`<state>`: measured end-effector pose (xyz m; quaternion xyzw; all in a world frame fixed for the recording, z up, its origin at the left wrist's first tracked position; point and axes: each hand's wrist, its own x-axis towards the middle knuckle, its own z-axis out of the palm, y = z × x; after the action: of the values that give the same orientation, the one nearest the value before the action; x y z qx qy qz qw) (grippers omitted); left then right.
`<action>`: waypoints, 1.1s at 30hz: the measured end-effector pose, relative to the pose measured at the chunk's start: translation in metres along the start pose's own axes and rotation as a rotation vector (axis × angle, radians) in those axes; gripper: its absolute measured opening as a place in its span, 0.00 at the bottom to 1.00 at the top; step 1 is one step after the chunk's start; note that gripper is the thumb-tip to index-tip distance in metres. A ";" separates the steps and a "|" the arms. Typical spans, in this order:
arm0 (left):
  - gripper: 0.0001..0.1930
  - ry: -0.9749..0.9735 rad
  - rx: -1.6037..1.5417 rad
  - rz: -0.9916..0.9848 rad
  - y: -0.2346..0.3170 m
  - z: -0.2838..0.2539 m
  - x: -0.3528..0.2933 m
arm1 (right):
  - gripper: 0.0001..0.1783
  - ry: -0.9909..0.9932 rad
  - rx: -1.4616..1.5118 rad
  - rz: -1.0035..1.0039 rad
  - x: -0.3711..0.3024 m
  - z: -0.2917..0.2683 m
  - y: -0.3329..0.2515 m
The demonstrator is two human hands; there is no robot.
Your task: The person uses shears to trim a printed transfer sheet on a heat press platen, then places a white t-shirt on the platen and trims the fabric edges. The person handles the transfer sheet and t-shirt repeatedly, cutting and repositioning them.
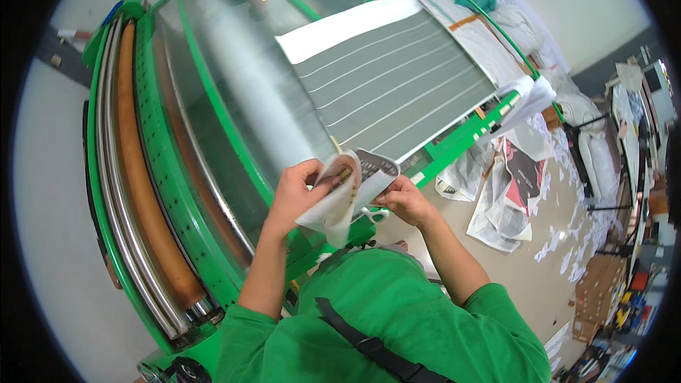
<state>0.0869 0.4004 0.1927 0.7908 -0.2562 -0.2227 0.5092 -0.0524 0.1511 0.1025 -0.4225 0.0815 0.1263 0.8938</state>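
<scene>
both hands hold a curled paper strip (349, 195) up before the green machine (177, 191), the left hand (298, 191) pinching its edge. the right hand (403, 201) grips strip and white scissors (374, 214) together. it looks like mid-trimming; cutting cleanly would need the strip held flat.

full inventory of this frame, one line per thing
paper sheet: one, white with a dark print, curled, held in both hands
scissors: one pair, white handles, under the right hand
grey striped sheet: one, grey with white lines, lying on the machine
machine frame: one, green, with a clear curved cover
rollers: several, steel and brown, along the machine's left
paper scraps: many, white and dark, on the floor at right
left hand: grips the sheet's left side
right hand: pinches the sheet's right edge
</scene>
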 end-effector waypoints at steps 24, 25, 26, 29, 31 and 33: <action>0.14 -0.500 0.295 0.014 0.177 0.293 0.056 | 0.16 0.533 -0.631 -0.302 -0.252 -0.142 -0.105; 0.15 -0.505 0.263 0.024 0.178 0.300 0.056 | 0.12 0.570 -0.567 -0.366 -0.260 -0.148 -0.108; 0.14 -0.495 0.169 0.008 0.176 0.306 0.056 | 0.09 0.604 -0.501 -0.431 -0.266 -0.153 -0.111; 0.11 -0.462 -0.238 -0.062 0.152 0.329 0.050 | 0.08 0.616 -0.337 -0.392 -0.288 -0.166 -0.124; 0.11 -0.382 -0.422 -0.046 0.145 0.358 0.045 | 0.09 0.634 -0.302 -0.394 -0.297 -0.178 -0.125; 0.11 -0.318 -0.535 -0.037 0.135 0.378 0.044 | 0.13 0.634 -0.259 -0.408 -0.300 -0.183 -0.124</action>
<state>-0.1356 0.0640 0.1684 0.5886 -0.2504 -0.4125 0.6486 -0.3093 -0.1136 0.1537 -0.5572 0.2513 -0.1816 0.7703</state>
